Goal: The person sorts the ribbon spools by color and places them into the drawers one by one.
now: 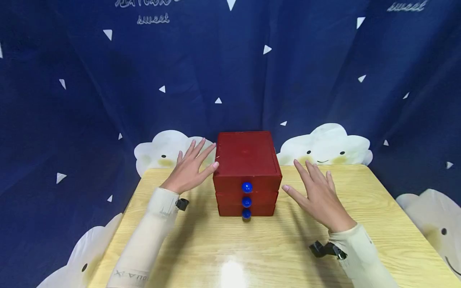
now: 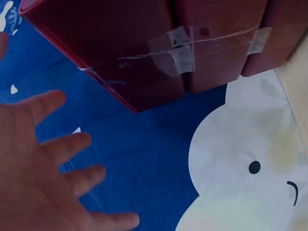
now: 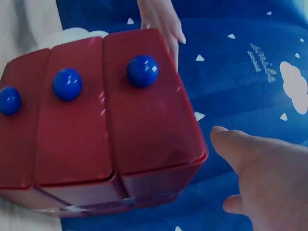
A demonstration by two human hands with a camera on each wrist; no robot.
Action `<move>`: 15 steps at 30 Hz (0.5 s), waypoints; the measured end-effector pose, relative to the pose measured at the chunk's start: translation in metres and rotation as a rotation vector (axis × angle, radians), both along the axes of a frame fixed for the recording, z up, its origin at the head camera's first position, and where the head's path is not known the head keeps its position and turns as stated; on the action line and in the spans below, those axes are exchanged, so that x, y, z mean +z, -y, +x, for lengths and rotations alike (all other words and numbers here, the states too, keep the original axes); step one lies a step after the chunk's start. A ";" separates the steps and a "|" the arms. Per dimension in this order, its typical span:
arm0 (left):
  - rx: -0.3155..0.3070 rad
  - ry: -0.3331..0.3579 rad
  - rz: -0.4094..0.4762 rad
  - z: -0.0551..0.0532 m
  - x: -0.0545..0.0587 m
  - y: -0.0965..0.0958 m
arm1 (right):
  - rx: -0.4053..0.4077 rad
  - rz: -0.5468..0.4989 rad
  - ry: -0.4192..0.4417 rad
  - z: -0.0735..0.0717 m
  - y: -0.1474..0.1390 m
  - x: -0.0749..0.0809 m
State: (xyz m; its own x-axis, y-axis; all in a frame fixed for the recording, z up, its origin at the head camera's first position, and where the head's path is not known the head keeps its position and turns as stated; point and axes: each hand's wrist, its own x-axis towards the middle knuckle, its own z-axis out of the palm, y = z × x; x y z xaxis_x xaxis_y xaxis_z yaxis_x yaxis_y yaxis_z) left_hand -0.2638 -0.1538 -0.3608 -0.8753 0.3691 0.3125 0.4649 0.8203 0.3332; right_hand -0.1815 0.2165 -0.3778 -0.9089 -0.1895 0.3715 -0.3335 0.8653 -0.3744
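Observation:
A dark red cabinet [image 1: 245, 154] of three stacked drawers stands on the table, each drawer front bearing a round blue knob [image 1: 246, 187]. All three drawers look closed. To its left, my left hand [image 1: 191, 170] is held with fingers spread, its thumb tip close to the cabinet's upper left edge; whether they touch I cannot tell. My right hand [image 1: 318, 194] hovers on the other side, fingers extended, a small gap from the cabinet. Strips of clear tape [image 2: 183, 53] cross the cabinet's side in the left wrist view. Neither hand holds anything.
The light wood table [image 1: 201, 256] carries the cabinet near its back edge. Behind and around it hangs a dark blue cloth [image 1: 194, 60] with white triangles and smiling clouds [image 1: 325, 144]. Black straps [image 1: 325, 249] sit at both wrists.

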 end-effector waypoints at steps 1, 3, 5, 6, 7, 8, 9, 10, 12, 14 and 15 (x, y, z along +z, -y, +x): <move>-0.015 0.007 0.008 -0.001 0.001 -0.001 | 0.006 -0.004 -0.020 0.001 0.002 0.002; -0.048 0.029 0.021 -0.004 0.004 -0.002 | 0.017 -0.015 -0.060 0.004 0.005 0.006; -0.086 0.041 0.036 -0.007 0.006 -0.004 | 0.027 -0.021 -0.104 0.006 0.009 0.010; -0.108 0.045 0.042 -0.009 0.007 -0.005 | 0.031 -0.024 -0.121 0.007 0.010 0.011; -0.129 0.047 0.051 -0.011 0.008 -0.006 | 0.032 -0.026 -0.134 0.007 0.012 0.012; -0.153 0.047 0.061 -0.013 0.009 -0.007 | 0.036 -0.026 -0.151 0.008 0.013 0.013; -0.178 0.047 0.073 -0.015 0.009 -0.009 | 0.039 -0.024 -0.165 0.009 0.014 0.014; -0.200 0.047 0.081 -0.018 0.009 -0.010 | 0.042 -0.020 -0.176 0.009 0.016 0.015; -0.235 0.061 0.094 -0.023 0.009 -0.012 | 0.051 -0.020 -0.192 0.010 0.019 0.015; -0.257 0.081 0.099 -0.028 0.009 -0.015 | 0.061 -0.022 -0.205 0.011 0.022 0.015; -0.266 0.085 0.097 -0.030 0.008 -0.016 | 0.066 -0.028 -0.212 0.011 0.024 0.015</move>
State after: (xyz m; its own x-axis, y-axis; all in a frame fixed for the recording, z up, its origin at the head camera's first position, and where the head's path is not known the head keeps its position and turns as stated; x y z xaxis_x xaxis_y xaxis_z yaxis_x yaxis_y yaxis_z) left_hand -0.2940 -0.1381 -0.3524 -0.7760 0.5615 0.2873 0.6268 0.6357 0.4507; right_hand -0.1706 0.1920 -0.3627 -0.7959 -0.2331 0.5588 -0.4631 0.8289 -0.3139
